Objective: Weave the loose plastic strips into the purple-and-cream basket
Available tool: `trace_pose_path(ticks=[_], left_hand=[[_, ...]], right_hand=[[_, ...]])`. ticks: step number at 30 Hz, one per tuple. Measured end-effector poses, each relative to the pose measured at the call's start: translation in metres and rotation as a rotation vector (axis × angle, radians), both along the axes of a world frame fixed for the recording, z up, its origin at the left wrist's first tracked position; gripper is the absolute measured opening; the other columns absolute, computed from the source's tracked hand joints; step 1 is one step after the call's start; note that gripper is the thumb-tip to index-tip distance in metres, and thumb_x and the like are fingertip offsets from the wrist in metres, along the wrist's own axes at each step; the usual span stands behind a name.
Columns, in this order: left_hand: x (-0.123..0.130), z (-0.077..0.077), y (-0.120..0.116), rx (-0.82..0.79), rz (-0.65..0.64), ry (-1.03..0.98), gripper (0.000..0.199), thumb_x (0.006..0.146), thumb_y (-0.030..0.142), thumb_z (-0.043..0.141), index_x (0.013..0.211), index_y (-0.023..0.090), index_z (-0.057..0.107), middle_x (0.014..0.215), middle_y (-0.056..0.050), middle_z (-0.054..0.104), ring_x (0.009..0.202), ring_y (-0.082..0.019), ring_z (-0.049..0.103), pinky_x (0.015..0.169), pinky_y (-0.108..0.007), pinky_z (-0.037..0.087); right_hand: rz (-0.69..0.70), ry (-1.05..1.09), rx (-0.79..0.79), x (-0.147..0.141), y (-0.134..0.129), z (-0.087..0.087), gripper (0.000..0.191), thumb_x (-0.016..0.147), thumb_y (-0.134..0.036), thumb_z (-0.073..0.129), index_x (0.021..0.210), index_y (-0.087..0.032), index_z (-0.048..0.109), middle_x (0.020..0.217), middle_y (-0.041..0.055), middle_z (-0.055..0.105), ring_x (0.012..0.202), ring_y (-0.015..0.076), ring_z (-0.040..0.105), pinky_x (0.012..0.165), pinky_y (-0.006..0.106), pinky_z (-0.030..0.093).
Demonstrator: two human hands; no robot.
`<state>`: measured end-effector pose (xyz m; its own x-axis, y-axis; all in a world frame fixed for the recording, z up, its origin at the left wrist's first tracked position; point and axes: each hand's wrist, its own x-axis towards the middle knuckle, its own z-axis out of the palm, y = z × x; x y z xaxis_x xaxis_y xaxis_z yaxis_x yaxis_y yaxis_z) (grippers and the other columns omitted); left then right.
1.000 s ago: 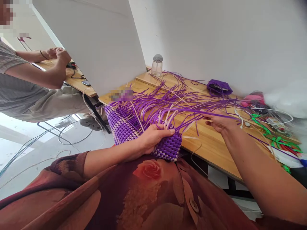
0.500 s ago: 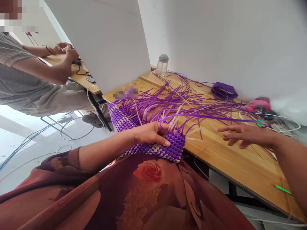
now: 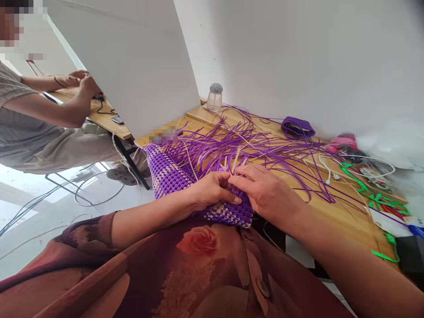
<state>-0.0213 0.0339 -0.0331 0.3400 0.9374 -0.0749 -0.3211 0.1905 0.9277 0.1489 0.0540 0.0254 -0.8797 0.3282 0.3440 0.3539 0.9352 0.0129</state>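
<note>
A purple and cream woven basket lies on its side against my lap, with long loose strips fanning from its edge across the table. My left hand is closed on the woven edge, its thumb lying on the outer face and its fingers behind it. At the same edge, my right hand pinches at the base of the upright cream strips, its fingertips close to the left ones. Exactly which strip sits in the pinch is partly hidden by the fingers.
On the wooden table stand a clear bottle and a small purple woven piece. Green strips, a white cable and plastic bags lie at right. Left, beyond a partition, sits another person.
My right hand has come in from the right side of the table to the woven edge, and its fingers have closed there. My left hand keeps its hold. The view has shifted slightly.
</note>
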Motion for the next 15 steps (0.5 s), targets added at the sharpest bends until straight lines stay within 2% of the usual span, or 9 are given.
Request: trace_pose_path(ticks=[4, 9, 12, 15], left_hand=[[0.0, -0.002, -0.003, -0.029, 0.043, -0.036, 0.036, 0.049, 0.012, 0.089, 0.077, 0.014, 0.066, 0.074, 0.002, 0.064, 0.071, -0.01, 0.058, 0.074, -0.025, 0.045], [0.002, -0.002, -0.007, -0.112, 0.118, -0.045, 0.04, 0.05, 0.012, 0.089, 0.08, 0.014, 0.064, 0.075, 0.002, 0.064, 0.068, -0.01, 0.057, 0.072, -0.027, 0.045], [0.004, -0.004, -0.007, -0.071, 0.16, -0.056, 0.04, 0.048, 0.011, 0.089, 0.077, 0.015, 0.061, 0.075, 0.002, 0.064, 0.069, -0.01, 0.058, 0.072, -0.027, 0.044], [0.004, -0.004, -0.007, -0.054, 0.161, -0.058, 0.04, 0.048, 0.011, 0.089, 0.075, 0.015, 0.061, 0.079, 0.002, 0.065, 0.071, -0.01, 0.058, 0.072, -0.027, 0.044]], right_hand=[[-0.046, 0.018, 0.04, 0.013, 0.017, 0.001, 0.033, 0.085, -0.002, 0.05, 0.107, -0.017, 0.069, 0.108, 0.0102, 0.067, 0.101, 0.0243, 0.06, 0.091, 0.039, 0.051], [-0.205, 0.131, 0.063, 0.019, 0.011, -0.001, 0.018, 0.091, -0.015, 0.054, 0.099, -0.016, 0.069, 0.095, 0.0103, 0.066, 0.093, 0.0252, 0.058, 0.088, 0.041, 0.048], [-0.212, 0.189, -0.011, 0.016, 0.017, -0.003, 0.013, 0.091, -0.023, 0.057, 0.089, -0.017, 0.068, 0.09, 0.0091, 0.067, 0.088, 0.0231, 0.059, 0.083, 0.038, 0.047], [-0.206, 0.116, -0.128, 0.008, 0.027, -0.005, 0.015, 0.089, -0.016, 0.053, 0.079, -0.018, 0.064, 0.083, 0.0066, 0.067, 0.083, 0.021, 0.06, 0.077, 0.034, 0.045]])
